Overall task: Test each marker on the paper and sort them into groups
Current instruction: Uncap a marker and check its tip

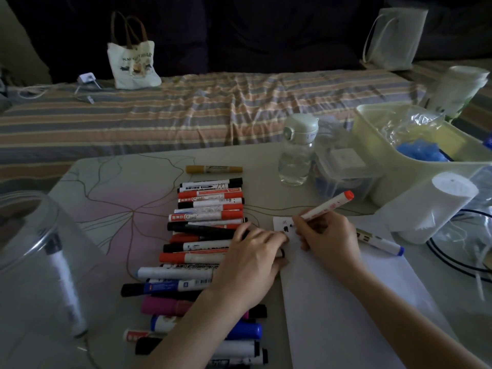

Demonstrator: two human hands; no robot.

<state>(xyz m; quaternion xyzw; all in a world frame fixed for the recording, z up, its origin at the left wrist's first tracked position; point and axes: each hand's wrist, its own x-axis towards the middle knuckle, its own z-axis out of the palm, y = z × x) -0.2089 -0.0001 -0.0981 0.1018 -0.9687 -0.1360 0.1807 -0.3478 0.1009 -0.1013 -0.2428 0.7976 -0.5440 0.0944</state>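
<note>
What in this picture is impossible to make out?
All in the head view:
- The tip of the red-capped marker: hidden behind the right hand.
- The marks on the paper: too small and dark to read.
- Several markers in the row: covered by the left hand and forearm.
- The lowest markers: cut off by the frame's bottom edge.

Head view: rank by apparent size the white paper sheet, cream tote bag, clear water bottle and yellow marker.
1. White paper sheet, though nearest the camera.
2. Cream tote bag, farthest away.
3. Clear water bottle.
4. Yellow marker.
</note>
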